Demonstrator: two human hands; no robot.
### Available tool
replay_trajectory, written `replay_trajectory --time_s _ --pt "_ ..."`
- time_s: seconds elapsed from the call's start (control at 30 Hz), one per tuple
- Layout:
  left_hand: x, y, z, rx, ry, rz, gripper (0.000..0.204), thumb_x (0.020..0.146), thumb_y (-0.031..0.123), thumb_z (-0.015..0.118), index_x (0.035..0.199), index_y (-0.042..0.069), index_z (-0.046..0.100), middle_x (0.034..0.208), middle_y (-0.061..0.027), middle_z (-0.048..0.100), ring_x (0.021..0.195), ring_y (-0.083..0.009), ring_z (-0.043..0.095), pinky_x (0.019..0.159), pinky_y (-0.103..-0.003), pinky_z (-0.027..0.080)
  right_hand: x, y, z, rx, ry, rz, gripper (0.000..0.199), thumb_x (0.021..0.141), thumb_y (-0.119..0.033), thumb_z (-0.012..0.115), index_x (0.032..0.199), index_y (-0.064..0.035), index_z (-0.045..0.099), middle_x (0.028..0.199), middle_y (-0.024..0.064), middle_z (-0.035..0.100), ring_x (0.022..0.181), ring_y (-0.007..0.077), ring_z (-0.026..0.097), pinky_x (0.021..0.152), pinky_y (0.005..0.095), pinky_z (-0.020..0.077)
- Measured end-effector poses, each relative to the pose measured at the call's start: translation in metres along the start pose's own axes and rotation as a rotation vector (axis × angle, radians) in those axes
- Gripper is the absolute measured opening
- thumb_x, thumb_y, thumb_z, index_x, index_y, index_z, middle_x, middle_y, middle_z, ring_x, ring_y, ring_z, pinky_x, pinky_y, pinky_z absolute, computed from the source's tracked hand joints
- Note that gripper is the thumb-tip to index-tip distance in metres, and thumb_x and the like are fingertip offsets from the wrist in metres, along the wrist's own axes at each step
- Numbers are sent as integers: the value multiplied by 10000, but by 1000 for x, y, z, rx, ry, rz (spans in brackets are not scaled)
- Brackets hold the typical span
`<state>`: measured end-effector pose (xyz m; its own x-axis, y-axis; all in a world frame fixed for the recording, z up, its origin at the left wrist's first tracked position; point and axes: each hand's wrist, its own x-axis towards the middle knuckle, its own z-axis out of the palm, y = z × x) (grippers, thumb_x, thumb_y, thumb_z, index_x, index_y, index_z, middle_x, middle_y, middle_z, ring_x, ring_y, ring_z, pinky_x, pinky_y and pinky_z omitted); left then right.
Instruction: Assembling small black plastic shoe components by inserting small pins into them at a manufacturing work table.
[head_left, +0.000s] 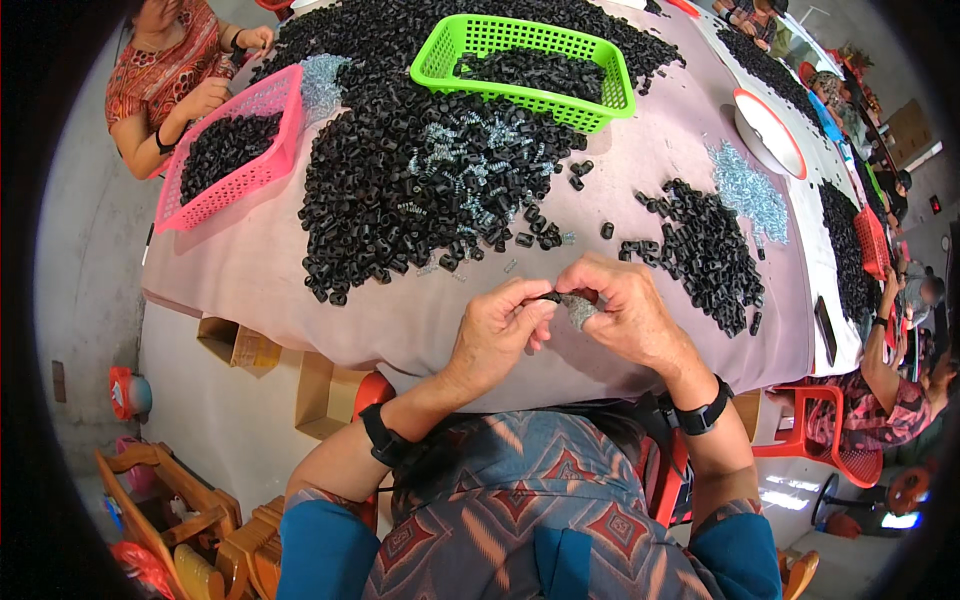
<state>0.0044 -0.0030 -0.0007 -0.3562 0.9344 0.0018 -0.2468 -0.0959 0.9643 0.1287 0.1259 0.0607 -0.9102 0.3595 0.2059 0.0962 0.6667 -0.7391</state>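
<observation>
Over the table's near edge, both of my hands meet with closed fingers. My left hand pinches a small black plastic part between thumb and fingertips. Against its other end is my right hand, its fingers curled. A grey, rough-textured covering shows at the right fingertips; anything they hold is hidden. Just beyond lies a big heap of black plastic parts, with small metal springs scattered over it. To the right are a smaller pile of black parts and a pile of springs.
A green basket and a pink basket, both with black parts, stand on the cloth-covered table. A white red-rimmed basin stands at right. One person sits far left; others sit along the right.
</observation>
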Motion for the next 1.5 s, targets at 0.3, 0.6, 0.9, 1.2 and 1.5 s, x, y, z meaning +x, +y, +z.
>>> replay_trajectory --time_s 0.3,0.6,0.9,1.2,1.5 --pt "0 4 3 323 56 184 149 881 33 572 1017 -21 605 760 -57 544 563 -110 567 507 -237 453 0 3 -1 113 -33 61 236 675 54 562 904 -4 571 755 137 607 637 315 587 603 341 476" --pt "-2 9 5 364 -35 209 169 875 26 570 1036 -15 599 759 -69 560 560 -116 573 503 -247 454 0 21 -11 -137 -253 -129 166 713 -106 548 832 4 514 719 194 536 676 403 533 595 436 447" --pt "-11 3 10 194 -28 88 168 896 31 550 1053 -17 587 752 -69 574 553 -118 578 462 -248 453 -12 8 -2 -104 -178 -33 144 717 -117 542 790 4 515 688 205 530 667 415 531 584 437 447" --pt "-8 3 17 622 21 351 148 879 5 553 1022 -22 581 756 -100 557 542 -149 586 485 -257 464 -20 13 5 -57 -140 77 131 726 -82 508 795 28 522 697 242 539 679 435 529 588 442 450" --pt "-4 7 9 176 -119 -2 155 909 40 533 1045 -2 595 783 -38 569 622 -95 579 512 -231 461 -14 13 -21 90 -338 144 229 833 -195 508 878 15 585 677 194 572 568 308 535 570 375 443"
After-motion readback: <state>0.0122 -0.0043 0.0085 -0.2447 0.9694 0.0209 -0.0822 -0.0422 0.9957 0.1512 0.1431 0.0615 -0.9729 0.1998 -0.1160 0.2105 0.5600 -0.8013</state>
